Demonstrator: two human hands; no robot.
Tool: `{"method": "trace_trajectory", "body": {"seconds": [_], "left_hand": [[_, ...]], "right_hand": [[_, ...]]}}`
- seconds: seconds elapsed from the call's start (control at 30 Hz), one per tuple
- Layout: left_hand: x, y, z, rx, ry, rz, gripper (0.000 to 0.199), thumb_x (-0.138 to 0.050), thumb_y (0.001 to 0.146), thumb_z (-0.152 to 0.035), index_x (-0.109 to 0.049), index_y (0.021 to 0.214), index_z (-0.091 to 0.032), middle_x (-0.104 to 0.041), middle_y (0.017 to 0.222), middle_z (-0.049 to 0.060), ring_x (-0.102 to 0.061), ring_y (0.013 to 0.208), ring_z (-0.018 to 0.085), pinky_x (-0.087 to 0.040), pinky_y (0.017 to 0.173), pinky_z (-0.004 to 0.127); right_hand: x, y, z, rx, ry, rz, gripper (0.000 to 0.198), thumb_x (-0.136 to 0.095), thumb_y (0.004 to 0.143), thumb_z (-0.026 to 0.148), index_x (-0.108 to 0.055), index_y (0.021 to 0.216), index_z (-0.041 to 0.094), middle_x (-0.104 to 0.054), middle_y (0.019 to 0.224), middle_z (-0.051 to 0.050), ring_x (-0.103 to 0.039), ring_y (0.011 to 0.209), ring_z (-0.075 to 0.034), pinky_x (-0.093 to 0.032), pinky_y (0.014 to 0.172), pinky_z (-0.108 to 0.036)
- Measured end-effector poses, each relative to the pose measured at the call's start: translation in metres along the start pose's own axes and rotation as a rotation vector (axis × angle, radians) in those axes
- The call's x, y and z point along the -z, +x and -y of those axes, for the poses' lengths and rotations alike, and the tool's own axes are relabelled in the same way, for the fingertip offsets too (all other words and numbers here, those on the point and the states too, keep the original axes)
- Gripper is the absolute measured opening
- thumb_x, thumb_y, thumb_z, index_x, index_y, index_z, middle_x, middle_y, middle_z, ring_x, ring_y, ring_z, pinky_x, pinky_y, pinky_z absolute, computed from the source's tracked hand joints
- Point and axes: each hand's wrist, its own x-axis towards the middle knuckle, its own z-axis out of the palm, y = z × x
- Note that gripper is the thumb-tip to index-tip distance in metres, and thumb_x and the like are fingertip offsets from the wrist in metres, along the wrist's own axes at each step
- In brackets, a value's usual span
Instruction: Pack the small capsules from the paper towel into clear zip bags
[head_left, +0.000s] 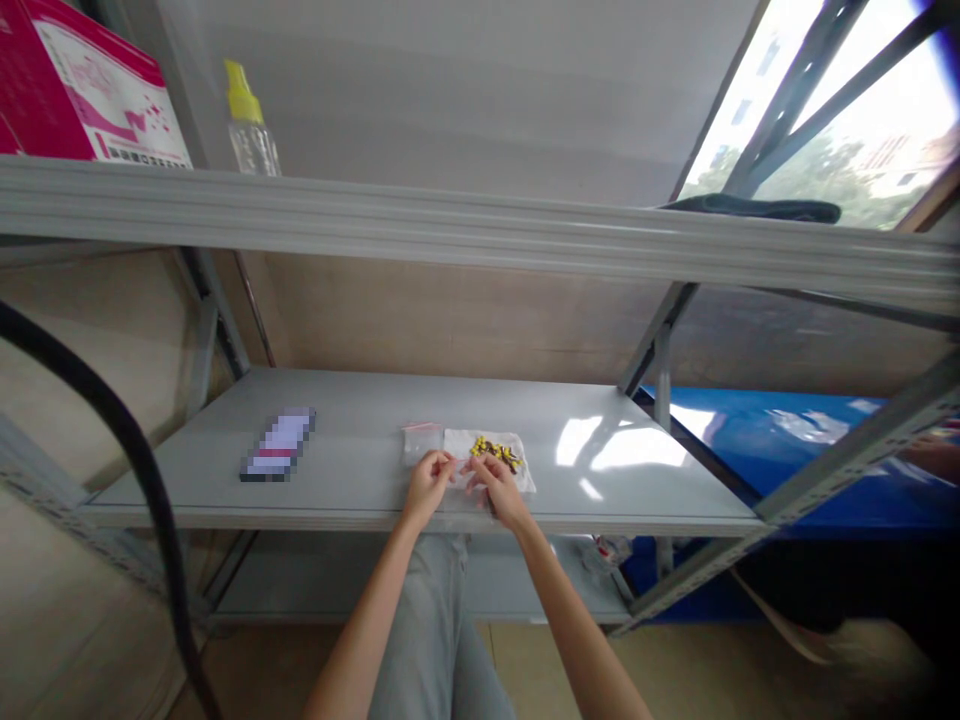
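Close together over the front of the grey shelf board point(337, 400), my two hands pinch a small clear plastic bag point(460, 464) with a reddish strip at its top. My left hand point(430, 482) has its fingers closed on one side of the bag. On the other side, my right hand point(495, 488) is closed at the bag's edge. Just behind my right hand lies a white cloth point(523, 455) bearing a pile of small yellow and dark pieces point(496, 450), too small to name. A flat clear zip bag point(422, 440) rests behind my left hand.
A phone point(279, 446) with a blurred-out screen lies on the left. Above runs an upper shelf beam point(450, 225) with a pink box point(97, 90) and a yellow-topped spray bottle point(251, 125). A black hose point(142, 450) curves at left. A blue surface point(787, 450) stands right.
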Motion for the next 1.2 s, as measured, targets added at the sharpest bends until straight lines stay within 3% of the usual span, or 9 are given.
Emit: {"method": "trace_trajectory", "body": {"seconds": [0.17, 0.37, 0.47, 0.7, 0.87, 1.0, 1.2], "left_hand": [[-0.001, -0.001, -0.001, 0.009, 0.001, -0.016, 0.028, -0.057, 0.078, -0.042, -0.052, 0.069, -0.016, -0.051, 0.066, -0.002, -0.050, 0.061, 0.011, -0.040, 0.061, 0.021], [-0.001, 0.000, -0.005, -0.013, -0.032, 0.023, 0.030, -0.055, 0.080, -0.042, -0.062, 0.075, -0.014, -0.056, 0.081, 0.003, -0.053, 0.067, 0.012, -0.043, 0.061, 0.022], [0.000, 0.000, -0.003, -0.053, 0.056, 0.032, 0.031, -0.051, 0.083, -0.040, -0.065, 0.071, -0.015, -0.056, 0.077, 0.004, -0.052, 0.064, 0.013, -0.042, 0.061, 0.023], [0.003, -0.002, -0.001, -0.056, 0.135, 0.004, 0.031, -0.052, 0.081, -0.036, -0.063, 0.061, -0.015, -0.053, 0.073, 0.003, -0.052, 0.067, 0.014, -0.041, 0.064, 0.025], [0.001, -0.002, -0.001, -0.051, 0.151, 0.002, 0.033, -0.052, 0.081, -0.042, -0.063, 0.066, -0.014, -0.052, 0.069, 0.002, -0.049, 0.064, 0.013, -0.038, 0.058, 0.023], [0.000, 0.000, 0.000, -0.017, 0.143, 0.037, 0.038, -0.045, 0.083, -0.048, -0.061, 0.073, -0.015, -0.056, 0.068, 0.002, -0.049, 0.059, 0.013, -0.037, 0.054, 0.023], [0.000, -0.006, -0.005, -0.057, 0.288, -0.025, 0.033, -0.044, 0.085, -0.039, -0.060, 0.065, -0.018, -0.058, 0.064, 0.004, -0.051, 0.063, 0.018, -0.038, 0.062, 0.028]], "right_hand": [[-0.001, 0.000, -0.003, 0.037, -0.011, -0.039, 0.040, -0.059, 0.071, 0.058, -0.043, 0.073, 0.021, -0.047, 0.063, 0.006, -0.055, 0.048, -0.010, -0.034, 0.028, -0.015], [-0.002, 0.000, -0.001, 0.009, -0.028, -0.041, 0.042, -0.056, 0.072, 0.061, -0.046, 0.075, 0.020, -0.054, 0.068, 0.003, -0.054, 0.047, -0.010, -0.035, 0.028, -0.016], [-0.002, 0.000, -0.002, 0.021, -0.070, -0.012, 0.041, -0.058, 0.072, 0.059, -0.050, 0.078, 0.020, -0.058, 0.071, 0.001, -0.055, 0.048, -0.011, -0.037, 0.028, -0.018], [-0.005, 0.002, -0.009, 0.045, -0.221, -0.031, 0.040, -0.057, 0.071, 0.060, -0.050, 0.072, 0.021, -0.052, 0.049, 0.004, -0.046, 0.036, -0.011, -0.036, 0.027, -0.021], [-0.011, 0.002, -0.003, 0.051, -0.159, -0.072, 0.043, -0.057, 0.069, 0.063, -0.044, 0.068, 0.022, -0.050, 0.044, 0.006, -0.038, 0.029, -0.008, -0.029, 0.026, -0.020], [-0.014, 0.001, 0.003, 0.021, -0.092, -0.052, 0.044, -0.059, 0.067, 0.063, -0.046, 0.069, 0.021, -0.052, 0.051, 0.005, -0.045, 0.033, -0.010, -0.033, 0.027, -0.020], [-0.015, 0.000, 0.006, 0.062, -0.098, 0.036, 0.043, -0.060, 0.067, 0.062, -0.052, 0.071, 0.020, -0.050, 0.047, 0.006, -0.044, 0.033, -0.009, -0.035, 0.028, -0.020]]}}
